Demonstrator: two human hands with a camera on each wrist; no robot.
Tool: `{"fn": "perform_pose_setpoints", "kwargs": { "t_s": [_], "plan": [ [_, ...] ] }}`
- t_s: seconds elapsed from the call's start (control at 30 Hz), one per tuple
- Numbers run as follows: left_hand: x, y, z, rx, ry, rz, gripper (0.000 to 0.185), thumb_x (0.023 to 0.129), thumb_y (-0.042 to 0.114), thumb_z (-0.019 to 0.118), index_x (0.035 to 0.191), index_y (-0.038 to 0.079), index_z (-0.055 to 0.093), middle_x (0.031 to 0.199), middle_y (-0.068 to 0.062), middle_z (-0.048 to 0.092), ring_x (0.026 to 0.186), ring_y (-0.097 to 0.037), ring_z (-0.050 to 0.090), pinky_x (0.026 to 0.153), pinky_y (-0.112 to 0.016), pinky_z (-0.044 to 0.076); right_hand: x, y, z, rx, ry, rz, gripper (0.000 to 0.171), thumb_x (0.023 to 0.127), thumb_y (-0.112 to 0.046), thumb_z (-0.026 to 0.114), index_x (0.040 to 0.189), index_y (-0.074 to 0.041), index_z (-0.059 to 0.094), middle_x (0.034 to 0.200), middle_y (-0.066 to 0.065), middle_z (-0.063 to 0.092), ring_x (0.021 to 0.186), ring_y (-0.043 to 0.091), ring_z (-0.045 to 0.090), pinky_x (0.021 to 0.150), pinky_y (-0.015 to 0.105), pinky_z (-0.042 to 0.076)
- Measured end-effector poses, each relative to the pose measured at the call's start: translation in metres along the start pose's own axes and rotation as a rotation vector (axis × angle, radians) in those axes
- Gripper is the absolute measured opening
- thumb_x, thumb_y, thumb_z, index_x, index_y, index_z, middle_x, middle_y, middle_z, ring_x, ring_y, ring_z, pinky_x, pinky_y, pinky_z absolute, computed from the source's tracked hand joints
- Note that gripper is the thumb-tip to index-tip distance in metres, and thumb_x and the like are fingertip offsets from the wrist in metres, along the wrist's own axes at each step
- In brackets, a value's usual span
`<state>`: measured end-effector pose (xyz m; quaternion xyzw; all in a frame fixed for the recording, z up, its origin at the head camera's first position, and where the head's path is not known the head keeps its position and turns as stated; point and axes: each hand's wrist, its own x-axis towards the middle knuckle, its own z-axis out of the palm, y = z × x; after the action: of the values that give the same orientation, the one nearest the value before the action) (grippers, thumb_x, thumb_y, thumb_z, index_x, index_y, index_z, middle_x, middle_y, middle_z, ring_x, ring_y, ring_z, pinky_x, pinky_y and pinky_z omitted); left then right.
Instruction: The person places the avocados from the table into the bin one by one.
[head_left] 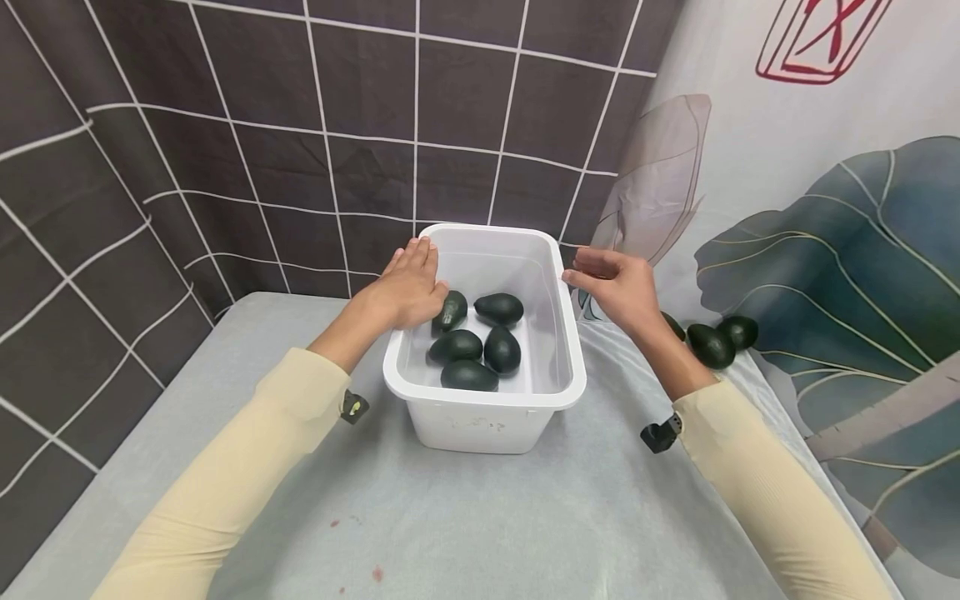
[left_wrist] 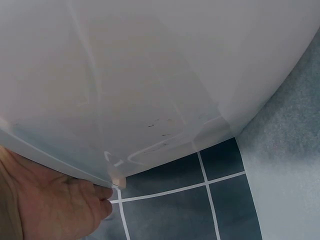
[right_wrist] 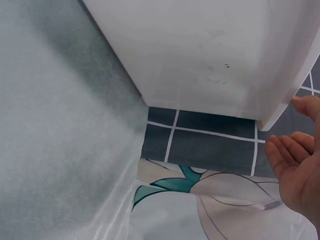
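Note:
A white plastic tub (head_left: 483, 425) stands on the table with several dark green avocados (head_left: 501, 350) lying on its floor. My left hand (head_left: 408, 287) rests over the tub's left rim, fingers straight and pointing to the back, thumb over the inside. From the left wrist view, the palm (left_wrist: 62, 205) shows just outside that rim. At the opposite side, my right hand (head_left: 618, 287) is at the right rim with loosely bent fingers and nothing in them. Its thumb (right_wrist: 305, 106) is right at the rim in the right wrist view, while the other fingers stay apart from the tub.
More avocados (head_left: 711, 345) lie near the table's right edge, beyond my right forearm. A dark tiled-pattern cloth (head_left: 367, 92) hangs close behind the tub, and a leaf-printed cloth (head_left: 847, 242) hangs at the right. Pale grey covering (head_left: 480, 525) spreads over the table.

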<state>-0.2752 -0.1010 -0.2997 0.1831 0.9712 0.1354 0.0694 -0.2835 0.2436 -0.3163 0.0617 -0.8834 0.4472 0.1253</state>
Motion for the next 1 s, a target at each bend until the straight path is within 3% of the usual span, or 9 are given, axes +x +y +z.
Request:
{"fn": "perform_pose_setpoints", "kwargs": {
  "t_s": [0.27,0.83,1.0],
  "plan": [
    [-0.001,-0.001,-0.001,0.002,-0.001,-0.001,0.079,0.118,0.036,0.028,0.177,-0.010,0.002,0.189,-0.028,-0.008,0.179,-0.041,-0.010,0.147,-0.051,-0.006,-0.005,0.004,-0.003,0.004,-0.008,0.033,0.058,0.102,-0.039,0.085,0.149,-0.009,0.074,0.147,0.013,0.078,0.138,0.031,0.075,0.097,0.017,0.056],
    [0.000,-0.001,-0.001,-0.009,0.001,0.001,0.079,0.118,0.037,0.027,0.177,-0.009,0.003,0.189,-0.027,-0.007,0.179,-0.040,-0.010,0.147,-0.051,-0.006,-0.013,0.016,-0.009,0.010,-0.009,0.041,0.059,0.102,-0.039,0.085,0.150,-0.008,0.073,0.148,0.014,0.077,0.138,0.034,0.075,0.092,0.010,0.054],
    [0.001,-0.002,0.000,-0.012,0.009,0.005,0.079,0.118,0.037,0.027,0.178,-0.008,0.003,0.189,-0.027,-0.006,0.179,-0.041,-0.009,0.147,-0.051,-0.006,-0.014,0.019,-0.011,0.019,0.001,0.050,0.058,0.102,-0.036,0.085,0.150,-0.005,0.073,0.146,0.014,0.078,0.132,0.024,0.078,0.090,0.007,0.054]
  ]
}}
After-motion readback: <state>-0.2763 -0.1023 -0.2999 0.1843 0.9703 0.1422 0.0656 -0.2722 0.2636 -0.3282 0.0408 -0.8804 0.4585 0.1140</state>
